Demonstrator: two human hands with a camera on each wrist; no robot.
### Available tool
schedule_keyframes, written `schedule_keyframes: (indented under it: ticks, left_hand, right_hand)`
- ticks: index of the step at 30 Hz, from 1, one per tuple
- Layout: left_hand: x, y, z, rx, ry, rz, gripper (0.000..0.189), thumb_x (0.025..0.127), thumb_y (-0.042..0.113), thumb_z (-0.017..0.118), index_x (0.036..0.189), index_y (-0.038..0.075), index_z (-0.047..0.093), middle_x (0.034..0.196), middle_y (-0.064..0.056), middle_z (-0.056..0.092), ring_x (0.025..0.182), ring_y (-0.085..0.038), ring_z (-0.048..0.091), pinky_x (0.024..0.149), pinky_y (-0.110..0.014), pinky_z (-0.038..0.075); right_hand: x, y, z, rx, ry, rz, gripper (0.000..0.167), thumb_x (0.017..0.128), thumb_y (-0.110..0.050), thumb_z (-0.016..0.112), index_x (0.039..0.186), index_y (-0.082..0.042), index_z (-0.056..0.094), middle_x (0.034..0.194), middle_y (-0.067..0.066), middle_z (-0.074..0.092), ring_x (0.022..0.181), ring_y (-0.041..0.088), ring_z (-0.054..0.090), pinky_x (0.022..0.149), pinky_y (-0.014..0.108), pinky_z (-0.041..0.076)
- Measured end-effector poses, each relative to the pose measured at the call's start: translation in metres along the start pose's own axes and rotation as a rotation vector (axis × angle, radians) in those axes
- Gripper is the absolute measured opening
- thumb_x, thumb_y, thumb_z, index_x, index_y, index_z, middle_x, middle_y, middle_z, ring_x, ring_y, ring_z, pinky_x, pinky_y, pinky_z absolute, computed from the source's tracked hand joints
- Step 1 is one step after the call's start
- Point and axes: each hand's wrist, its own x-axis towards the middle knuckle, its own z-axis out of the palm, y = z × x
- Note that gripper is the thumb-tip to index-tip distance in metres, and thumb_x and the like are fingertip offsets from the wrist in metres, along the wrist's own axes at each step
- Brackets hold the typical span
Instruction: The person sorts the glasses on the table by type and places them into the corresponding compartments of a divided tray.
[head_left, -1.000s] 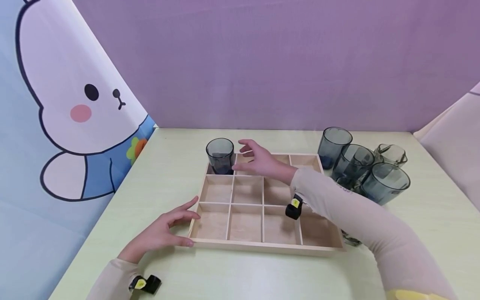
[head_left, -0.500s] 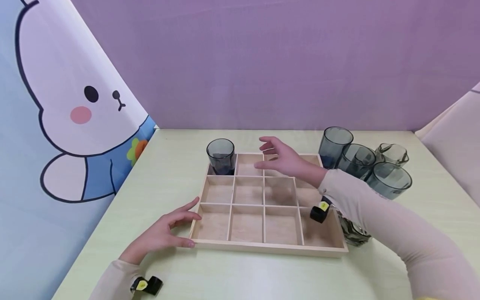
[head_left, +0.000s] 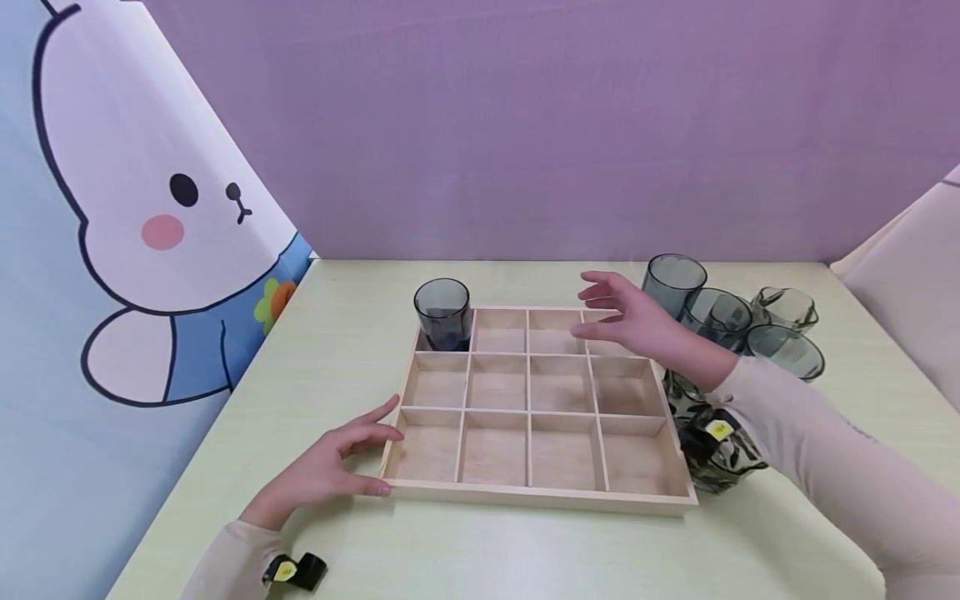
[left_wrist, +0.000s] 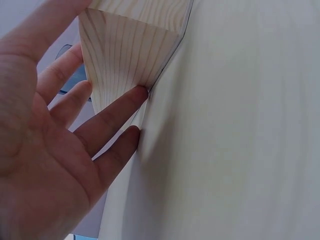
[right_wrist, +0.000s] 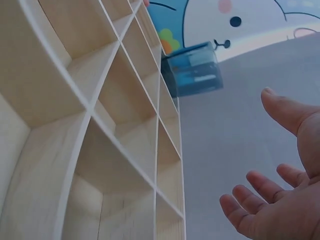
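Note:
A wooden compartment tray (head_left: 540,498) lies on the table, divided into a grid. In its far left compartment a dark tinted glass (head_left: 442,312) stands upright. At the tray's near left corner my left hand (head_left: 326,462) touches the side with fingers spread; the left wrist view shows the fingertips (left_wrist: 140,93) against the wood. Above the far right compartments hovers my right hand (head_left: 637,321), holding nothing, its fingers loosely bent and thumb apart. In the right wrist view, the palm (right_wrist: 280,215) faces the tray from some distance.
Several more tinted glasses stand close together right of the tray, among them one at the back (head_left: 673,275) and a pitcher-like one with a spout (head_left: 783,308). A patterned dark glass item (head_left: 723,475) sits against the tray's right side, partly behind the right wrist.
My right hand has moved away from the glass in the far left compartment, rightward over the tray's back row. The left hand stays at the tray's corner.

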Motion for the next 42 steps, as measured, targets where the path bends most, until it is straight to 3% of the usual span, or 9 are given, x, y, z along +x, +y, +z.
schedule_keyframes:
  ticks: [6,11,14,17,19,27,35,38,42]
  left_hand:
    - [0.000,0.002,0.000,-0.009,-0.001,0.007,0.058,0.074,0.024,0.089,0.125,0.010,0.066,0.162,-0.010,0.027,0.139,-0.021,0.039,0.103,-0.019,0.038]
    - [0.000,0.001,0.000,-0.018,0.001,0.017,0.058,0.073,0.023,0.089,0.124,0.009,0.066,0.162,-0.011,0.027,0.139,-0.022,0.040,0.103,-0.020,0.039]
    - [0.000,-0.001,0.000,-0.016,0.001,0.017,0.057,0.074,0.024,0.089,0.125,0.010,0.066,0.162,-0.010,0.027,0.137,-0.019,0.043,0.103,-0.020,0.040]
    - [0.000,-0.002,0.001,-0.021,-0.004,0.013,0.057,0.074,0.023,0.089,0.125,0.010,0.066,0.162,-0.010,0.027,0.136,-0.015,0.044,0.103,-0.020,0.040]
    - [0.001,-0.002,0.002,-0.025,-0.005,0.013,0.057,0.074,0.023,0.089,0.125,0.010,0.066,0.162,-0.010,0.027,0.136,-0.014,0.044,0.103,-0.020,0.040]
    - [0.002,0.002,0.002,-0.034,-0.003,0.000,0.058,0.074,0.023,0.089,0.125,0.009,0.066,0.162,-0.009,0.026,0.136,-0.015,0.044,0.104,-0.020,0.039]
    - [0.003,0.004,0.003,-0.028,0.001,0.027,0.054,0.076,0.021,0.088,0.124,0.008,0.066,0.161,-0.014,0.026,0.136,-0.037,0.043,0.103,-0.020,0.040]
    - [0.003,0.004,0.003,-0.030,0.001,0.025,0.054,0.076,0.021,0.088,0.123,0.007,0.066,0.162,-0.014,0.026,0.136,-0.040,0.042,0.103,-0.021,0.040]
    - [0.003,0.003,0.003,-0.033,0.001,0.006,0.056,0.074,0.022,0.089,0.124,0.008,0.066,0.162,-0.011,0.026,0.138,-0.034,0.041,0.104,-0.021,0.039]
  right_hand:
    - [-0.019,0.005,-0.021,-0.022,0.041,-0.003,0.080,0.092,-0.008,0.072,0.154,0.001,0.023,0.142,0.025,0.044,0.136,0.041,0.039,0.110,0.056,0.033]
    - [-0.032,0.010,-0.037,-0.057,0.080,-0.011,0.081,0.093,-0.007,0.070,0.155,0.000,0.020,0.143,0.026,0.043,0.135,0.041,0.039,0.108,0.055,0.035]
    - [-0.041,0.015,-0.046,-0.082,0.120,-0.015,0.081,0.093,-0.007,0.070,0.156,-0.001,0.019,0.143,0.023,0.043,0.132,0.036,0.041,0.106,0.038,0.041]
    - [-0.052,0.020,-0.055,-0.096,0.179,-0.018,0.080,0.093,-0.007,0.071,0.156,-0.002,0.021,0.139,0.013,0.046,0.127,0.021,0.045,0.094,0.017,0.043]
    - [-0.059,0.023,-0.062,-0.099,0.215,-0.030,0.081,0.092,-0.005,0.071,0.155,-0.002,0.022,0.136,0.005,0.048,0.122,0.011,0.047,0.088,0.010,0.041]
    - [-0.088,0.035,-0.090,-0.094,0.353,-0.023,0.082,0.088,0.005,0.072,0.155,-0.010,0.027,0.122,-0.018,0.051,0.107,-0.005,0.051,0.082,0.006,0.043]
    - [-0.110,0.051,-0.109,-0.127,0.460,-0.033,0.084,0.085,0.008,0.072,0.155,-0.013,0.030,0.119,-0.024,0.050,0.108,-0.009,0.045,0.082,0.006,0.034]
    - [-0.116,0.060,-0.113,-0.196,0.450,0.011,0.087,0.085,0.001,0.075,0.157,-0.014,0.027,0.121,-0.026,0.047,0.113,-0.007,0.041,0.086,0.008,0.031]
    - [-0.122,0.076,-0.117,-0.234,0.348,0.106,0.095,0.088,-0.009,0.076,0.160,-0.021,0.016,0.140,-0.010,0.040,0.137,0.011,0.027,0.105,0.022,0.025]
